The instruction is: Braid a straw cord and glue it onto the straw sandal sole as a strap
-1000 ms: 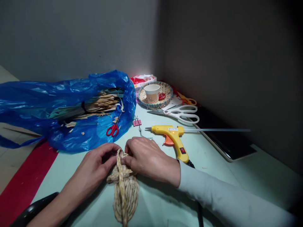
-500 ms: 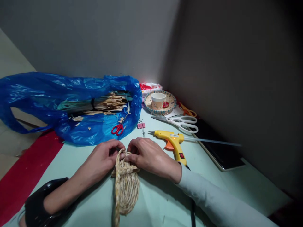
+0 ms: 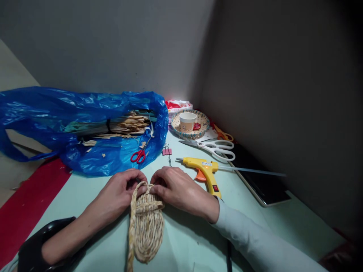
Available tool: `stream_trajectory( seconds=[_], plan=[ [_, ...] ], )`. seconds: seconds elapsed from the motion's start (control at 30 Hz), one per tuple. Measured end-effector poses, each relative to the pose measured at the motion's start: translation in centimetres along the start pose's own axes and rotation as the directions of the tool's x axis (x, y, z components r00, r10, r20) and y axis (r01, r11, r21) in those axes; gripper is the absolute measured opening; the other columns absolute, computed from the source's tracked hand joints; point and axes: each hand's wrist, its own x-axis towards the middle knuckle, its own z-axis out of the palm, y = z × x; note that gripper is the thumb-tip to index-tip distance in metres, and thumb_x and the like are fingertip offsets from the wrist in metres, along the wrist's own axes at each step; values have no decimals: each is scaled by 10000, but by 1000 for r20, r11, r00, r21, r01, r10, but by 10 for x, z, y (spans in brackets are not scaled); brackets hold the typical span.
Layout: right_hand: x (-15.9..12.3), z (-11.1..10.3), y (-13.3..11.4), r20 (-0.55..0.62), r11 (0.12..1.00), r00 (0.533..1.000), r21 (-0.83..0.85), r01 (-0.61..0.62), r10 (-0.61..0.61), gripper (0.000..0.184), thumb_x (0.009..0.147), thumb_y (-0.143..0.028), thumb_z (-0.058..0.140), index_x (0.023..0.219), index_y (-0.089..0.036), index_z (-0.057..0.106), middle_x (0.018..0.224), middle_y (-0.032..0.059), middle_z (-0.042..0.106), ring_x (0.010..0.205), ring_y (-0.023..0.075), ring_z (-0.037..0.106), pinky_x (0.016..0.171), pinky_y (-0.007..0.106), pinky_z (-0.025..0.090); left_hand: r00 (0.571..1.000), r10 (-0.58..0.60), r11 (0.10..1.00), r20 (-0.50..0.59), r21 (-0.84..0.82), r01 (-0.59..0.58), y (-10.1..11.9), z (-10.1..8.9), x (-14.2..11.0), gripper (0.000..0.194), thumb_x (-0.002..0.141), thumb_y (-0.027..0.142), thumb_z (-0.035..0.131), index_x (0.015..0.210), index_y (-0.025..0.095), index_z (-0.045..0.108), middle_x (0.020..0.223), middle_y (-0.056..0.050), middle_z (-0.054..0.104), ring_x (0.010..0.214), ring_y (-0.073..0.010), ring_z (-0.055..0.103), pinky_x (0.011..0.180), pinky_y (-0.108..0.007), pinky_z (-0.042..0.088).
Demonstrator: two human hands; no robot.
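Observation:
A small braided straw slipper [image 3: 149,234], an oval of coiled braid with a band across it, stands between my hands above the table. My left hand [image 3: 127,189] pinches its far end where the loose straw braid [image 3: 131,234] curves round the rim. That braid hangs down along the slipper's left side and runs out of view at the bottom. My right hand [image 3: 172,189] is closed on the same far end from the right, thumb on the near face. Its fingertips behind the slipper are hidden.
A yellow glue gun [image 3: 202,168] lies right of my hands, near white-handled scissors [image 3: 218,149] and a dark tablet [image 3: 261,181]. Behind are a pink binder clip [image 3: 167,151], red scissors [image 3: 138,156], a blue plastic bag [image 3: 93,158] with straw [image 3: 133,126], and a woven tray [image 3: 176,130] holding a paper cup [image 3: 187,122].
The slipper has shifted slightly left and down in view, and its lower end and the hanging braid swing left. Both hands keep their grip. The whole view has moved a little.

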Motion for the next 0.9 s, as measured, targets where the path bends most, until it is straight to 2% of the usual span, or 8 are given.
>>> stream_trajectory(
  seconds=[0.13,0.27,0.43,0.63,0.77,0.83,0.9],
  plan=[
    [-1,-3,-5,6,1000,1000,-11,-23,23,175,877,-228,644,997,-151,747,942,102,734,876,222,631,667,291,354,1000,-6,1000,20,2,6,-1,1,0,247,822,438,635,790,193,642,752,-21,645,708,-221,583,654,-332,451],
    [1,-5,-7,39,999,998,20,-46,45,135,844,-193,669,940,-148,753,864,81,735,817,202,620,656,279,360,999,-6,1000,37,9,6,2,3,-1,229,844,421,612,808,196,636,774,-21,637,739,-226,574,668,-339,436],
    [0,-5,-5,45,997,997,55,-59,57,159,834,-173,687,978,-136,744,896,96,733,911,231,603,694,291,361,997,-33,999,69,-23,35,8,4,-7,234,851,432,610,831,201,637,781,-22,651,737,-228,586,671,-344,446],
    [-1,-8,-2,38,984,997,164,-69,63,148,834,-228,737,962,-155,736,850,37,711,841,186,605,652,252,365,995,-70,992,72,-102,77,13,0,-11,279,826,489,650,872,213,654,837,-21,675,761,-216,604,692,-329,463],
    [-2,-10,-1,5,972,999,230,-42,42,112,858,-131,631,932,-143,715,796,13,704,725,134,597,608,223,367,995,-78,986,66,-140,87,16,1,-14,258,833,486,648,860,230,648,847,-7,670,761,-203,613,671,-301,466],
    [-3,-10,-1,-15,973,999,229,-33,37,149,853,-84,585,933,-137,699,805,19,704,731,135,593,618,225,370,994,-78,986,70,-145,88,18,3,-16,236,813,468,672,815,234,645,791,9,653,714,-193,606,619,-280,452],
    [-5,-10,-2,-42,979,999,204,-18,27,173,845,-55,570,943,-143,683,846,27,701,793,152,589,668,240,376,998,-47,992,44,-115,52,21,5,-17,196,808,430,679,779,238,654,777,10,653,726,-196,606,640,-280,452]
  ],
)
